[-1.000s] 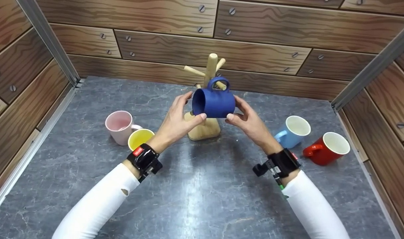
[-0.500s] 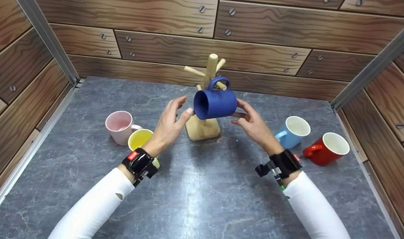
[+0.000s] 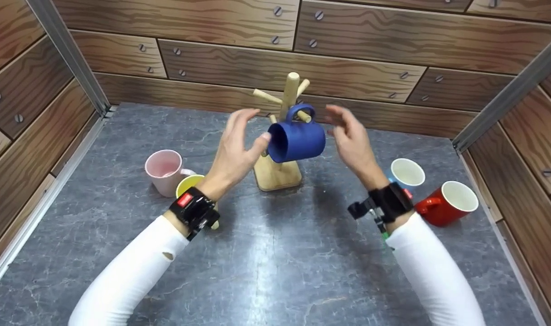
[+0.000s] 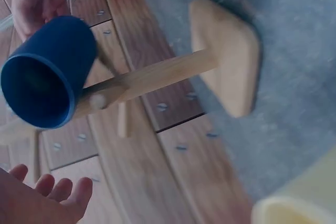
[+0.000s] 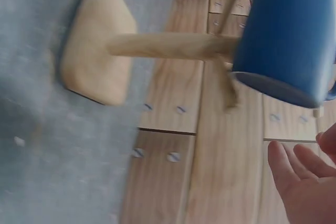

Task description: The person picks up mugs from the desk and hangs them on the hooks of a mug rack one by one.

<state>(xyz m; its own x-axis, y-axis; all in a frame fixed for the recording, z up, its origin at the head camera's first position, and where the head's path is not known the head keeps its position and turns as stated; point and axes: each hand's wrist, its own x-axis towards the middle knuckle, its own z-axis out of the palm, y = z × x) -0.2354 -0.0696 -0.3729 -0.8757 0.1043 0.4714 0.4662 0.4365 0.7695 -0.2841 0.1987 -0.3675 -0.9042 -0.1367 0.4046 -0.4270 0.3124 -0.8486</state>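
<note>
A blue mug [image 3: 302, 142] hangs on its side by its handle from a peg of the wooden mug tree [image 3: 277, 174], its mouth facing left. To the left of the mug is my left hand [image 3: 234, 151], fingers relaxed; the left wrist view shows a gap between that hand [image 4: 47, 198] and the mug [image 4: 65, 51]. On the other side, my right hand [image 3: 353, 142] is held apart from the mug's base, holding nothing. From the right wrist, loosely bent fingers [image 5: 299, 163] appear below the mug [image 5: 289, 35].
A pink mug [image 3: 163, 174] and a yellow mug [image 3: 188, 183], partly covered by my left wrist, stand at left. At right are a light blue mug [image 3: 408, 172], partly behind my right wrist, and a red mug [image 3: 450, 203]. Wood-patterned walls [image 3: 221, 56] enclose the grey tabletop [image 3: 275, 262].
Both hands have let go of the blue mug, the left first, then the right. They have moved up and away from it, and the mug stays hanging on the peg.
</note>
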